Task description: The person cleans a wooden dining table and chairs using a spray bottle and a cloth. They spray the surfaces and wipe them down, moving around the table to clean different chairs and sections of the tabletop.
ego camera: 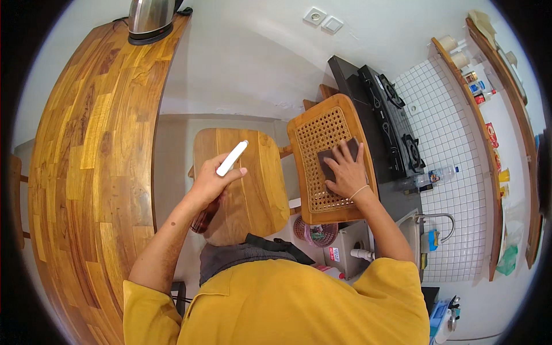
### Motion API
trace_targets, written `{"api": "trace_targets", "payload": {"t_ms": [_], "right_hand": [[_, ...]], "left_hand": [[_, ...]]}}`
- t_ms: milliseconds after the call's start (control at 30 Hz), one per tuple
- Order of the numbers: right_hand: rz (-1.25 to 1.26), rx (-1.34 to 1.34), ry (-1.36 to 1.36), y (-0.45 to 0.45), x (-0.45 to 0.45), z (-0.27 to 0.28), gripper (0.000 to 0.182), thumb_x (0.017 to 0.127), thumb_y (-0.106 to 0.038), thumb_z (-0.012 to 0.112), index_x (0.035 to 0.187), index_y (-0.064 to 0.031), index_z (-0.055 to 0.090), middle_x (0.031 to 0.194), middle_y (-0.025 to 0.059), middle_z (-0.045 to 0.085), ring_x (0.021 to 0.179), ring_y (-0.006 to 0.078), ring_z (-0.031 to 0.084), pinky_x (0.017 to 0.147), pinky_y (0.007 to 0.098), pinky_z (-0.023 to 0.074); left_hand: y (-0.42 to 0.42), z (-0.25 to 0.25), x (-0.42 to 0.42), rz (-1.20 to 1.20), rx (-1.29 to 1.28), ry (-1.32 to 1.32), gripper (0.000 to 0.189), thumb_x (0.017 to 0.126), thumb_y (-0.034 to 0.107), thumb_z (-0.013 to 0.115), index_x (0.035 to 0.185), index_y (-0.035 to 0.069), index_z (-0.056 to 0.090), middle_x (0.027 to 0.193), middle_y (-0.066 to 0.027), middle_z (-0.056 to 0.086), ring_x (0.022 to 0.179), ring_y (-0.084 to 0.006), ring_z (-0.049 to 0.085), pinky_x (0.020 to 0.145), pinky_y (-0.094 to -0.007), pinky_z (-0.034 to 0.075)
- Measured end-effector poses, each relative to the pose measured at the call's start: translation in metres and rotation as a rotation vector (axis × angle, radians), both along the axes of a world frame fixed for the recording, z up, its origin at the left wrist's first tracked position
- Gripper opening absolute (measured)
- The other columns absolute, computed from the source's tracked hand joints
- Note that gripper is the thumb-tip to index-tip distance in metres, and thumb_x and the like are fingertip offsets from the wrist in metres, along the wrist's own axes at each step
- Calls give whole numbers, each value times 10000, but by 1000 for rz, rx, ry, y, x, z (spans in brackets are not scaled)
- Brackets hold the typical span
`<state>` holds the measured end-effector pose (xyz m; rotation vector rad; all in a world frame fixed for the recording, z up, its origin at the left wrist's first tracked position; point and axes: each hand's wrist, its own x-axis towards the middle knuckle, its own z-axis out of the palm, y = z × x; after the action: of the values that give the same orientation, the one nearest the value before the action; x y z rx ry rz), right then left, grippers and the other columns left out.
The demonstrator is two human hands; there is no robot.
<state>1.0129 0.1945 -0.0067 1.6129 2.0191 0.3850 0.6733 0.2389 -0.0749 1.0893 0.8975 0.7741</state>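
My left hand (211, 179) is wrapped around a dark amber bottle (208, 217) with a long white top (233, 158), held above the wooden chair seat (258, 185). My right hand (347, 172) lies over a dark brown cloth (327, 166), its fingers spread. Beneath the cloth is the woven cane panel (317, 129) of the chair's backrest, set in a wooden frame (297, 172). Part of the cloth is hidden under the palm.
To the left runs a wooden countertop (99, 172) with an electric kettle (151, 21). A gas stove (388, 116) stands on the dark counter behind the backrest, with a plastic bottle (437, 176) and a faucet (444, 220) nearby. A plastic basket (325, 235) sits low beside the chair.
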Motion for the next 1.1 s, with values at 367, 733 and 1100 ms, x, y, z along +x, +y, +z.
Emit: {"api": "trace_targets", "payload": {"t_ms": [367, 733, 1100], "right_hand": [[-160, -14, -142, 1, -7, -55, 610, 799, -366, 556, 1331, -81, 466, 1445, 183, 326, 1374, 336, 228, 1108, 546, 87], [-92, 50, -85, 50, -14, -30, 465, 822, -267, 535, 1199, 3, 570, 1390, 203, 393, 1354, 333, 269, 1106, 486, 172], [-106, 179, -113, 9, -1, -72, 528, 813, -329, 579, 1265, -65, 513, 1368, 212, 416, 1323, 348, 321, 1087, 536, 179]], "left_hand": [[3, 3, -6, 2, 42, 60, 534, 779, 258, 721, 1221, 16, 546, 642, 14, 459, 457, -67, 426, 389, -233, 354], [5, 3, -5, -8, 48, 101, 555, 772, 298, 720, 1218, 16, 549, 640, 9, 458, 441, -76, 423, 393, -242, 365], [0, 7, -10, -60, 56, 140, 536, 773, 298, 718, 1193, 4, 563, 680, 3, 484, 570, -80, 468, 506, -248, 403]]}}
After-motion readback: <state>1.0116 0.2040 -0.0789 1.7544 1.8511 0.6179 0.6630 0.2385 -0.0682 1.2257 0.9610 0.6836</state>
